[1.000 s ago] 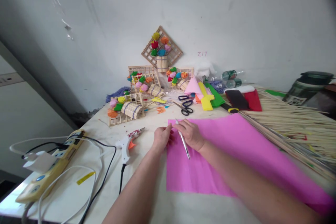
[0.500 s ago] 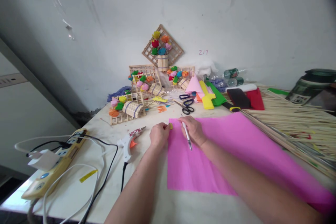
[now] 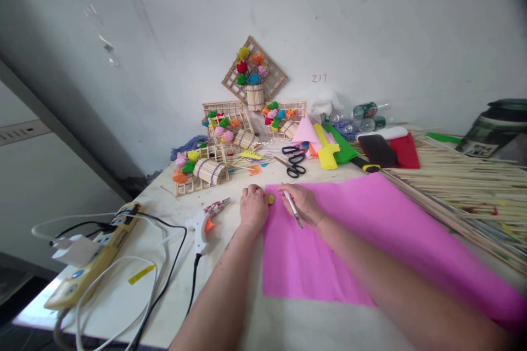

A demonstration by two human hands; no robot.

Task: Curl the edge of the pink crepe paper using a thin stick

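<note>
Right hand (image 3: pixel 302 204) pinches a thin white pen (image 3: pixel 293 210), long axis running from the far tip back toward the wrist, tip just beside the near-left corner region of the pink paper sheet (image 3: pixel 370 230). Left hand (image 3: pixel 253 205) lies curled at the sheet's left edge, fingertips touching a small round yellow piece (image 3: pixel 270 198) that sits between the two hands, closer to the left. Sheet is thin, matte, flat on the pale counter (image 3: pixel 173 263); glue gun (image 3: pixel 203 222) lies just left of the left hand, scissors (image 3: pixel 293 162) beyond.
</note>
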